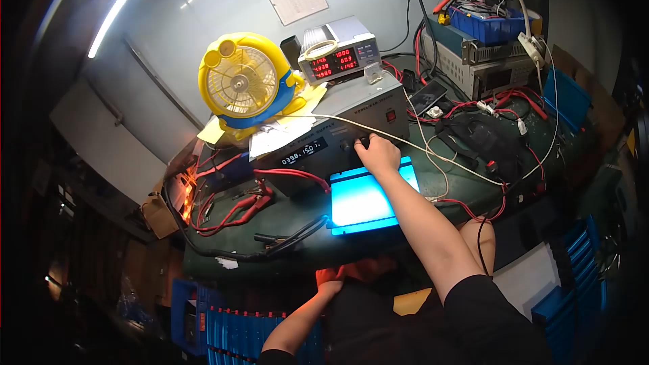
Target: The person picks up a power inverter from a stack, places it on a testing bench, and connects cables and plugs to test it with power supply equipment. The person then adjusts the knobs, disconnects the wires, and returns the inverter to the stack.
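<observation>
Left hand: the left hand [330,280] is low by the lap, below the bench edge and tinted red; its fingers are obscured, so I cannot tell whether they hold anything.
Blue box: on the bench [233,238], the blue box [362,203] lies before the supply, partly under the right forearm, its top washed out by glare.
Red leads: the red leads [294,174] run beside the supply's front towards the box.
Right hand: the right hand [380,155] reaches over the box, thumb and finger apparently closed around the knob [365,141].
Touch: a light pinch and small, slow turns would probably suit best, the wrist steady and the forearm clear of box and leads.
Eyes: best kept on the display [303,152] while the fingers work, pausing for the digits to settle.
Knob: dark and small, on the supply's front, mostly covered by fingers.
Supply: the supply [368,118] is a broad grey cabinet, white digits lit at left, a red switch [390,115] at right.
On top: a yellow fan [240,78] and a meter [334,61] showing red digits.
</observation>
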Tool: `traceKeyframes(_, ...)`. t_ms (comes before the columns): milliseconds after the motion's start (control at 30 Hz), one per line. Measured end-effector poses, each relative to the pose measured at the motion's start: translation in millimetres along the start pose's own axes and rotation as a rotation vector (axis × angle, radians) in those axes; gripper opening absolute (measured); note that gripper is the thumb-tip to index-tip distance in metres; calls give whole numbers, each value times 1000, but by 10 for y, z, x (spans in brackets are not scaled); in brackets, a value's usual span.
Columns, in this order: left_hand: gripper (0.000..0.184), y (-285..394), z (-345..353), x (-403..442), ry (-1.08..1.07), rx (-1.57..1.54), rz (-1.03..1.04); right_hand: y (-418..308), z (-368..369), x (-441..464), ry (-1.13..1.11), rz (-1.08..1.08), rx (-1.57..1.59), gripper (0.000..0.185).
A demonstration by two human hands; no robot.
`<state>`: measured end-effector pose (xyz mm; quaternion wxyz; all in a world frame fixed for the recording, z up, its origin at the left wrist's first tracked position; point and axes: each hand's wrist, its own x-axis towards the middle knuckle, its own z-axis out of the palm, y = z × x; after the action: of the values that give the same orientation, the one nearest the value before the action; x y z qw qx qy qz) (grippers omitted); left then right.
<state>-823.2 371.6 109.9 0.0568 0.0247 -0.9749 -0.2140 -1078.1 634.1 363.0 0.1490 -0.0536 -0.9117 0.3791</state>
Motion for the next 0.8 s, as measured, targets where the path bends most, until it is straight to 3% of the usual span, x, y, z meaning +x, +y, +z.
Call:
traceKeyframes(367, 39, -82, 16, 8, -38, 5, 3, -7, -54, -14, -31, -36, -40, 46)
traceKeyframes(567, 40, -37, -97, -34, 66, -21, 32, -20, -67, -21, -28, -26, -31, 46)
traceKeyframes(667, 46, -124, -129, -93, -15, 60, -23, 6, 3, -6, 41, -38, -6, 45)
traceKeyframes(733, 53, -165, -122, -190, 117, 15, -62, 12, 12, -9, 24, -33, -9, 45)
traceKeyframes(800, 56, -190, -202, -224, 88, 2, -89, 21, 18, 4, 30, -39, -1, 46)
